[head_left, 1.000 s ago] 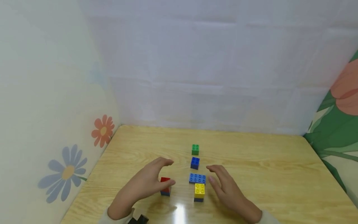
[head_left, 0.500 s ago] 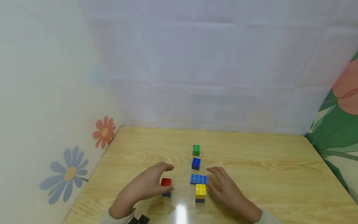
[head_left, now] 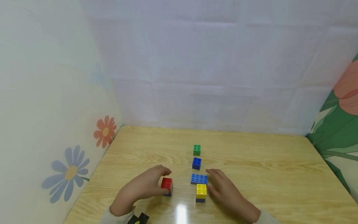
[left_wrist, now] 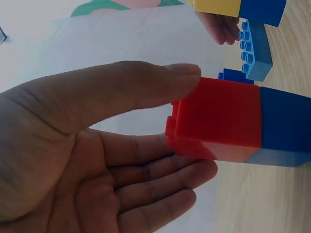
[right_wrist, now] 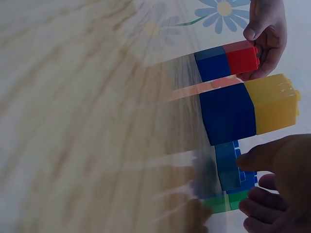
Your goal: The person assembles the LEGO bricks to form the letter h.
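Observation:
A red brick (head_left: 167, 183) sits on a blue brick (left_wrist: 284, 128), forming a short stack. My left hand (head_left: 144, 185) is around its red top, fingers loosely extended and parted from the thumb. In the left wrist view the thumb tip overlaps the red brick's upper corner. To the right stands a yellow brick (head_left: 201, 190) on a dark blue brick (right_wrist: 228, 114). A light blue long brick (head_left: 199, 178) lies just behind that stack. My right hand (head_left: 227, 193) is beside both, fingers relaxed, thumb close to the light blue brick in the right wrist view.
Farther back on the wooden table (head_left: 251, 155) stand a small blue brick (head_left: 196, 163) and a green brick (head_left: 197, 150), roughly in line. A white sheet (head_left: 207, 77) hangs behind the table, and a flower-patterned wall (head_left: 70, 109) borders its left side.
My left hand has drawn back slightly, its thumb covering less of the red brick. The right thumb has shifted down toward the yellow brick. The bricks stay in place on the table.

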The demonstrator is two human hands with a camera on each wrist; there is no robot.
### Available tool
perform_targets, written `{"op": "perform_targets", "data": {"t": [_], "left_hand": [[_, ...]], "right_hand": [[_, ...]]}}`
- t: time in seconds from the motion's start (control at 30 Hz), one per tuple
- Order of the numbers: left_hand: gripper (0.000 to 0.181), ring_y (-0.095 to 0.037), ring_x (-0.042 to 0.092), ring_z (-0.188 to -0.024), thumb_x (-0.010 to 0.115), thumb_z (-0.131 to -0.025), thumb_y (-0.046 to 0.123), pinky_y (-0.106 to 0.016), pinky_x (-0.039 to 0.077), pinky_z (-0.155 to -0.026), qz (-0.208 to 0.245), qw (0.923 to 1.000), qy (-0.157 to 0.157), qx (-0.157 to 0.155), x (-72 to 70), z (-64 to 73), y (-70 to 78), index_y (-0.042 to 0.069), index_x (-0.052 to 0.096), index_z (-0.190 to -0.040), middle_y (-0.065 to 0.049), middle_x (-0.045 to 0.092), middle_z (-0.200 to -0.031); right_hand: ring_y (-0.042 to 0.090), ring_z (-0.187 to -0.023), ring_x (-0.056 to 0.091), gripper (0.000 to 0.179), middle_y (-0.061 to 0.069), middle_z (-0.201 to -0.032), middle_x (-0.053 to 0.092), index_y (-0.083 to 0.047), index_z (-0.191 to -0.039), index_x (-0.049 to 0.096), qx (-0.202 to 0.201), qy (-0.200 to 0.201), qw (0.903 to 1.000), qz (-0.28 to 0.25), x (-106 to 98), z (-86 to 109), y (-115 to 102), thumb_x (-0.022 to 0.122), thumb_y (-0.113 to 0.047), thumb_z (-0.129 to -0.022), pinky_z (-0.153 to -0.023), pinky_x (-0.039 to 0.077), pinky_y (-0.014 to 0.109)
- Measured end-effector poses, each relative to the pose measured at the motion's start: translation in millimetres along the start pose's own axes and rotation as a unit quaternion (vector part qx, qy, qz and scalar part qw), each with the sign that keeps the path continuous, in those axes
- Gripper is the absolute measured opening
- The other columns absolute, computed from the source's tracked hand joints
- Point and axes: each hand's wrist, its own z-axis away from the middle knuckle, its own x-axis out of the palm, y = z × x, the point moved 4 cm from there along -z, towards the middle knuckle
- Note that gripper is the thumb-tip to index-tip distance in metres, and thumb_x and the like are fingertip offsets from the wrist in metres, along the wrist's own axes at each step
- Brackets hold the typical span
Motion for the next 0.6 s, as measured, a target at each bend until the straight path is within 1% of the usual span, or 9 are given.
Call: {"op": "perform_targets", "data": {"t": [0.13,0.27,0.43,0.6], "left_hand": [[0.051,-0.027,0.057,-0.109,0.080,-0.080,0.022,-0.048,0.049,-0.091,-0.005,1.0000,-0.002,0.007,0.7,0.9,-3.8,0.000,0.060,-0.122,-0.008,0.061,-0.117],[0.044,-0.025,0.058,-0.106,0.077,-0.081,0.015,-0.047,0.050,-0.090,-0.014,0.9998,-0.003,0.016,1.1,1.1,-5.3,0.000,0.060,-0.119,-0.005,0.061,-0.113],[0.038,-0.021,0.058,-0.101,0.075,-0.081,0.009,-0.043,0.051,-0.086,-0.026,0.9995,-0.002,0.018,2.5,-0.5,-5.8,0.002,0.061,-0.116,-0.002,0.061,-0.109],[0.034,-0.021,0.059,-0.099,0.076,-0.082,0.010,-0.042,0.052,-0.085,-0.024,0.9996,0.000,0.017,3.5,-1.7,-4.8,0.003,0.062,-0.113,-0.002,0.063,-0.106]], "right_hand": [[0.021,-0.131,0.044,0.051,0.000,-0.143,0.046,-0.018,-0.144,0.045,0.008,-0.011,0.9999,-0.006,2.4,-0.9,0.5,0.061,-0.028,-0.097,-0.106,0.040,0.045],[0.020,-0.131,0.045,0.050,0.000,-0.143,0.046,-0.017,-0.144,0.045,0.010,-0.012,0.9999,-0.007,3.4,-2.2,-1.4,0.060,-0.027,-0.097,-0.107,0.040,0.045],[0.022,-0.131,0.045,0.048,0.002,-0.142,0.049,-0.013,-0.142,0.048,0.002,-0.014,0.9999,-0.004,4.0,-3.8,-4.8,0.060,-0.023,-0.097,-0.107,0.039,0.045],[0.022,-0.129,0.047,0.044,0.003,-0.140,0.051,-0.012,-0.139,0.051,0.006,-0.022,0.9997,-0.005,5.1,-4.8,-6.0,0.059,-0.023,-0.097,-0.106,0.040,0.045]]}}
